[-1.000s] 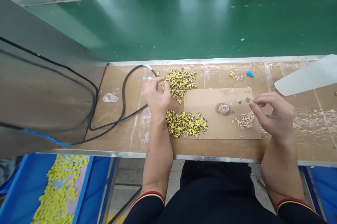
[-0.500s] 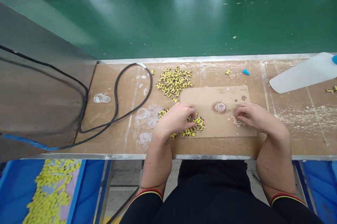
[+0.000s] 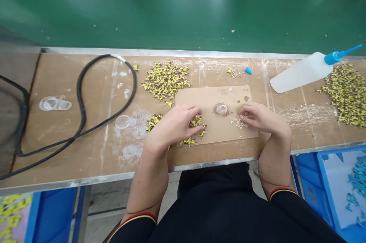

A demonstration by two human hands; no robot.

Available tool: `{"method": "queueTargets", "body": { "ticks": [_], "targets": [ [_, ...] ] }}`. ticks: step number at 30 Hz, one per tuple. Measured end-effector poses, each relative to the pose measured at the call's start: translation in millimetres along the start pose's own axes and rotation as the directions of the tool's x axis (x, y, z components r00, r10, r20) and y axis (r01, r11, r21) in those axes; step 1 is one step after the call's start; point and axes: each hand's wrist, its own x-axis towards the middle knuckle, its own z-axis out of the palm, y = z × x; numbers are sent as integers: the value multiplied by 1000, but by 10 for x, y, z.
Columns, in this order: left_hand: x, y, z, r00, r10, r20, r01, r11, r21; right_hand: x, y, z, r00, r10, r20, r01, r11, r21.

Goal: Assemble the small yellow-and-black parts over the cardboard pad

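Observation:
My left hand (image 3: 171, 124) lies over the near pile of small yellow parts (image 3: 153, 120), at the left edge of a brown cardboard sheet (image 3: 208, 96). Its fingers are curled into the parts; whether it grips one is hidden. My right hand (image 3: 259, 118) rests on the sheet's right side, fingertips drawn together over a scatter of tiny beige pieces (image 3: 238, 122). Any piece between them is too small to see. Between the hands sits a small round clear dish (image 3: 222, 109). A second yellow pile (image 3: 166, 79) lies just beyond the sheet.
A white squeeze bottle (image 3: 300, 73) with a blue nozzle lies at the right, beside another yellow pile (image 3: 345, 94). A black cable (image 3: 81, 115) loops across the left. Clear lids (image 3: 54, 103) lie nearby. Blue bins (image 3: 328, 182) sit below; a green belt (image 3: 183, 7) runs behind.
My left hand came back from the far yellow pile to the near one. My right hand dropped onto the beige pieces. The view swung right, showing the bottle and the right-hand pile.

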Motion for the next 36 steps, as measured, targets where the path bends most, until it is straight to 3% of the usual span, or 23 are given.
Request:
{"method": "queueTargets", "body": {
  "ticks": [5, 11, 17, 22, 25, 36],
  "targets": [
    [52, 14, 90, 997, -4, 71, -1, 997, 74, 49, -12, 54, 998, -26, 63, 28, 999, -35],
    [79, 44, 74, 999, -4, 42, 0, 995, 100, 98, -85, 59, 990, 58, 126, -49, 996, -71],
    [97, -49, 111, 998, -30, -48, 33, 998, 57, 119, -182, 91, 991, 54, 119, -41, 993, -111],
    [130, -107, 118, 997, -77, 2, 77, 992, 98, 125, -147, 109, 998, 48, 42, -45, 996, -77],
    [142, -97, 106, 997, -82, 8, 80, 989, 124, 134, -126, 103, 997, 59, 55, -56, 997, -59],
    [116, -202, 172, 982, -123, -146, 146, 976, 160, 155, -162, 139, 996, 11, 84, -5, 997, -81]
  ]
}}
